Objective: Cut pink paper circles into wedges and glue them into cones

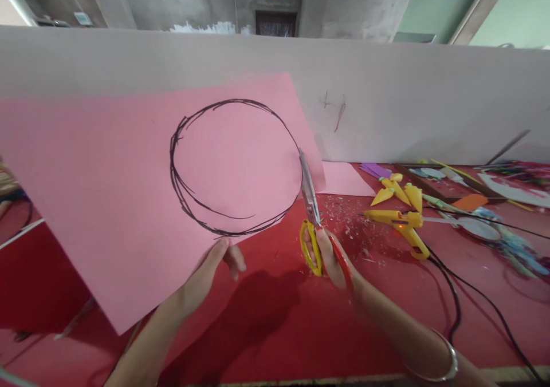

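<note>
Head view: with the left hand [208,267], pinching the lower edge of a large, smooth pink sheet [107,175] between thumb and fingers, above the red bench [275,244]. Marked with a roundish black outline [172,152] of rough, overlapping strokes. With the right hand [330,255], gripping scissors [308,192], fingers wrapped around yellow and red loops, with steel blades at the outline's right arc. Toward the bench's back edge, at right: pale flaky scraps [348,218], a yellow glue gun [389,218], yellow tapered pieces [384,196].

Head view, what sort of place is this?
Probably a craft workspace, judging by the scissors, the pink paper with a drawn circle, and the yellow glue gun.
</note>
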A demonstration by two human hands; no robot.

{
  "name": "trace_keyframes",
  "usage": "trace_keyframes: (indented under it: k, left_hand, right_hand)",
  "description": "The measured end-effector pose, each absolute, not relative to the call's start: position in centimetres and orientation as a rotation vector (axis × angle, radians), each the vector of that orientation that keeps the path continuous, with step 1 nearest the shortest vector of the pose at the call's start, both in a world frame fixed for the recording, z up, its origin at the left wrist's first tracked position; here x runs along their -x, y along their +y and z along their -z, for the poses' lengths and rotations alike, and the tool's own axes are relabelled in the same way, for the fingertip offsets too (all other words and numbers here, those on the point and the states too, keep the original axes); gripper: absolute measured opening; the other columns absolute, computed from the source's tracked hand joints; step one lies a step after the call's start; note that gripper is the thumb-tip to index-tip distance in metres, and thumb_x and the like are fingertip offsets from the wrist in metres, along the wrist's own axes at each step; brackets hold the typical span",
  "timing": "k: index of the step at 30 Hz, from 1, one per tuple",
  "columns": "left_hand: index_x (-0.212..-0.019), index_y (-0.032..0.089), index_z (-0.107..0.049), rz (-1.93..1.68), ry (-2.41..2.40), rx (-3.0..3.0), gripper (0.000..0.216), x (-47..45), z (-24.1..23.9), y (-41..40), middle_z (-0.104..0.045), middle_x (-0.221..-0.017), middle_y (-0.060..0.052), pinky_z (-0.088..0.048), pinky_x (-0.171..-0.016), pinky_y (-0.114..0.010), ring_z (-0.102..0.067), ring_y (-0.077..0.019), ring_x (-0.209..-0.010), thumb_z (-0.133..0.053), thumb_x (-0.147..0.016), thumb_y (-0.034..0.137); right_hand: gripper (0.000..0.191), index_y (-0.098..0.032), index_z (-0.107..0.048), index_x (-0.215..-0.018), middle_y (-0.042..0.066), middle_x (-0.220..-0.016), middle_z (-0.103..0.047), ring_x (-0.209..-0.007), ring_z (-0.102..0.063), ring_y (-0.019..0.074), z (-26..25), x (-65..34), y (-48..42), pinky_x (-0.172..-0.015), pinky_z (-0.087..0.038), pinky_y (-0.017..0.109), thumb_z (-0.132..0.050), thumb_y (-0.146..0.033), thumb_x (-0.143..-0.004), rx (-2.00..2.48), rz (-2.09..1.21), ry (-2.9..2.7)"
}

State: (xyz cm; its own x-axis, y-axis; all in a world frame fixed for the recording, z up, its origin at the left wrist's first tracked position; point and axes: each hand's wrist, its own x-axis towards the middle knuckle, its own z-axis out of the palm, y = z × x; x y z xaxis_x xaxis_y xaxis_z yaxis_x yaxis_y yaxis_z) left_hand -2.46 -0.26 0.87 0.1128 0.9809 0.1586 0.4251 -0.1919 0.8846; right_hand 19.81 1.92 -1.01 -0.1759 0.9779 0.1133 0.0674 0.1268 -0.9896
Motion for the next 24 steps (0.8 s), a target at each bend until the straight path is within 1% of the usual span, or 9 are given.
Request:
trace_keyframes:
  k: [3,5,9,11,15,17,21,24]
  left_hand:
    - [-0.050,0.024,-0.050,-1.017,1.388,-1.735,0.047,2.7,-0.9,-0.2,-0.055,-0.048,0.003,-0.047,-0.071,-0.029,-0.052,-0.0144,-0.051,-0.024,-0.084,0.043]
    - [-0.049,0.024,-0.050,-1.005,1.399,-1.738,0.048,2.8,-1.1,-0.3,-0.055,-0.048,0.002,-0.047,-0.070,-0.029,-0.051,-0.0148,-0.050,-0.023,-0.084,0.043]
    - [-0.049,0.024,-0.050,-1.006,1.441,-1.721,0.047,2.8,-1.4,-0.4,-0.055,-0.049,0.002,-0.045,-0.077,-0.029,-0.052,-0.0146,-0.053,-0.026,-0.084,0.042]
    - [-0.049,0.024,-0.050,-1.002,1.416,-1.735,0.046,2.7,-1.5,-0.3,-0.056,-0.049,0.002,-0.044,-0.077,-0.029,-0.053,-0.0146,-0.054,-0.026,-0.084,0.042]
    - [-0.048,0.024,-0.049,-0.975,1.320,-1.732,0.047,2.3,-1.8,-0.1,-0.055,-0.048,0.001,-0.047,-0.066,-0.029,-0.052,-0.0151,-0.051,-0.024,-0.083,0.042]
    - [-0.048,0.024,-0.049,-0.971,1.300,-1.714,0.047,2.2,-1.8,0.0,-0.055,-0.048,0.001,-0.048,-0.063,-0.028,-0.052,-0.0150,-0.050,-0.023,-0.083,0.042]
    - [-0.050,0.024,-0.051,-0.984,1.334,-1.738,0.048,2.4,-1.5,0.0,-0.056,-0.050,0.001,-0.046,-0.069,-0.028,-0.053,-0.0147,-0.053,-0.025,-0.085,0.042]
    - [-0.049,0.024,-0.051,-0.988,1.344,-1.730,0.047,2.6,-1.6,-0.1,-0.056,-0.049,0.001,-0.046,-0.071,-0.028,-0.052,-0.0147,-0.053,-0.026,-0.085,0.041]
  right_hand:
    - [0.051,-0.021,-0.031,-0.067,-0.007,-0.054,-0.030,-0.043,-0.026,0.0062,0.5,-19.7,2.0,-0.040,-0.023,0.021,-0.039,-0.071,-0.071,1.077,-1.324,-1.395]
    - [0.051,-0.021,-0.032,-0.067,-0.007,-0.053,-0.032,-0.042,-0.028,0.0059,0.3,-19.7,2.0,-0.039,-0.024,0.021,-0.040,-0.072,-0.069,1.088,-1.329,-1.400]
    - [0.053,-0.021,-0.034,-0.065,-0.007,-0.049,-0.032,-0.040,-0.029,0.0064,0.3,-19.6,2.1,-0.038,-0.024,0.022,-0.038,-0.074,-0.069,1.091,-1.285,-1.403]
    - [0.054,-0.021,-0.034,-0.063,-0.008,-0.046,-0.031,-0.039,-0.028,0.0062,0.4,-19.5,2.1,-0.037,-0.023,0.022,-0.035,-0.075,-0.069,1.079,-1.295,-1.391]
    - [0.055,-0.021,-0.033,-0.062,-0.008,-0.044,-0.030,-0.037,-0.026,0.0059,0.2,-19.3,2.0,-0.036,-0.023,0.021,-0.033,-0.076,-0.069,1.083,-1.342,-1.334]
    - [0.055,-0.022,-0.032,-0.062,-0.009,-0.043,-0.029,-0.036,-0.025,0.0059,-0.1,-19.3,1.9,-0.034,-0.023,0.020,-0.032,-0.076,-0.068,1.108,-1.348,-1.323]
    - [0.059,-0.021,-0.033,-0.061,-0.009,-0.042,-0.029,-0.036,-0.026,0.0058,-0.2,-19.5,1.9,-0.034,-0.024,0.020,-0.033,-0.080,-0.063,1.172,-1.303,-1.327]
    - [0.059,-0.021,-0.036,-0.063,-0.009,-0.043,-0.031,-0.036,-0.028,0.0055,0.2,-19.6,2.0,-0.035,-0.025,0.020,-0.035,-0.079,-0.064,1.199,-1.302,-1.308]
